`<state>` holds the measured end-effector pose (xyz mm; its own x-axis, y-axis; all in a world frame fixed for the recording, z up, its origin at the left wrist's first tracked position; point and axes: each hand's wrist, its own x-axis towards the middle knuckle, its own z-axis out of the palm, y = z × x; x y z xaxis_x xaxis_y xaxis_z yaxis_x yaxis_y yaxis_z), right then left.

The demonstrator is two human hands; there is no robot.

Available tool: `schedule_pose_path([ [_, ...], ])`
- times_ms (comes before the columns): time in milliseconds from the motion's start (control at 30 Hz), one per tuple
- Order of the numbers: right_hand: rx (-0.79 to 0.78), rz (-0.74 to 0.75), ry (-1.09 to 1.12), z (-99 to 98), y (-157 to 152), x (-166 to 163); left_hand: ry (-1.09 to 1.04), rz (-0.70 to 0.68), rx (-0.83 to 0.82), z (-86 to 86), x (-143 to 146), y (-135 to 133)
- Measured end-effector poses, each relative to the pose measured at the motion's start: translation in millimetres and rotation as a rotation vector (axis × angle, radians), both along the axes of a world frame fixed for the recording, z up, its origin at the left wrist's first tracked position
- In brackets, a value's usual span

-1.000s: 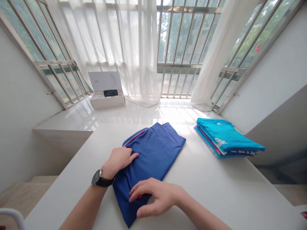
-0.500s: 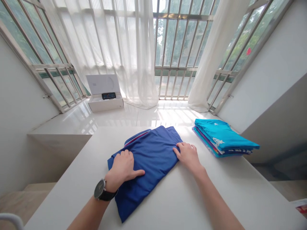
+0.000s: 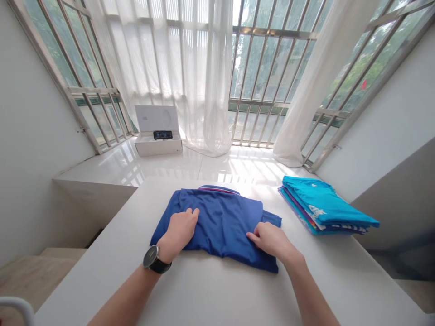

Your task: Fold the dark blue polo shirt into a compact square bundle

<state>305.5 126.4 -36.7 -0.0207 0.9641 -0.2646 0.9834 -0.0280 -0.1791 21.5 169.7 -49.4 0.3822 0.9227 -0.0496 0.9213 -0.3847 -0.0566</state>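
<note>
a folded blue shirt (image 3: 220,222) was laid flat on the white table (image 3: 217,290), near the middle, w/ its striped collar edge turned to the far side. the left hand (image 3: 180,231) was pressed palm-down on the shirt's left part, fingers spread & flat, nothing gripped. a dark wristwatch (image 3: 155,261) was worn on that wrist. the right hand (image 3: 272,240) was rested on the near right corner of the shirt, fingers curled loosely onto the cloth; whether a fold was pinched under them could not be told.

a stack of folded shirts (image 3: 326,208), turquoise on top, was set to the right, apart from the blue one. beyond the table, an open white box (image 3: 158,136) w/ a dark device in it was seen on the glossy sill, by sheer curtains (image 3: 190,72).

risks, as judged: the fabric looked thin & slippery, so the fold could be skewed if one hand were slid faster than the other. the right corner looked uneven, w/ a layer sticking out past the upper one; if left unpressed, a lopsided bundle could result. if the shirt were lifted by that corner only, the layers could be dropped open. the nearby stack's edges looked a bit fanned, so it could be nudged out of line by a careless sleeve or a sideways push.
</note>
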Motion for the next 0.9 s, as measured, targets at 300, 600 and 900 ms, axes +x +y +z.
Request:
schedule_pose_path([
  [300, -0.44, 0.183, 0.461, 2.0, -16, -26, -0.064, 0.046, 0.042, -11.6, -9, 6],
  [600, -0.681, 0.518, 0.737, -7.0, -28, -64, -0.283, -0.194, 0.259, -42.4, -4, 42],
  [900, -0.428, 0.469, 0.81, -10.3, -13, -36, -0.295, -0.147, 0.08, -15.0, 21, -1],
])
